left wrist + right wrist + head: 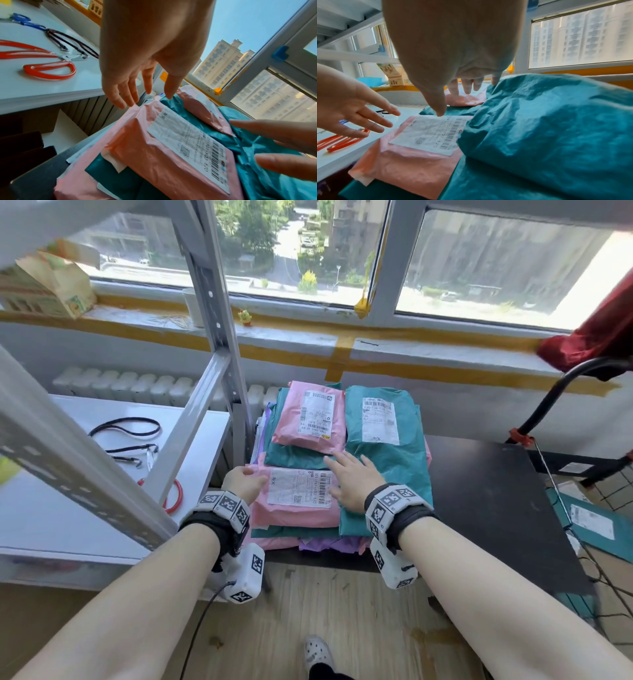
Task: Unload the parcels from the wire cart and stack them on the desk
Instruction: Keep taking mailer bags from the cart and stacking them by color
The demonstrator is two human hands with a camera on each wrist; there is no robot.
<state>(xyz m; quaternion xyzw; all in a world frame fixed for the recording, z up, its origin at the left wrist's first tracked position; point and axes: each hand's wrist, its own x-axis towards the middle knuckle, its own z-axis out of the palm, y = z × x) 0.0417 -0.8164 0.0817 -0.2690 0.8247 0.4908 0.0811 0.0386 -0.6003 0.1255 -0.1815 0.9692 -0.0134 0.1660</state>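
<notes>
Here, crinkled pink parcel (298, 501) lies flat; both hands (352, 482) hover, fingers (169, 86) straight.

Daylight streaming through a wide window (496, 261) above a tape-edged sill (342, 337), white radiator (137, 385) below, grey metal shelving (212, 313) standing left, wood-plank floor (342, 611) lying underfoot.

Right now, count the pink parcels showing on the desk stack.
3 show pink: a small pink parcel at the top rear, the labelled pink parcel between both hands at the front, and a pink edge low in the pile. More may be buried underneath.
</notes>
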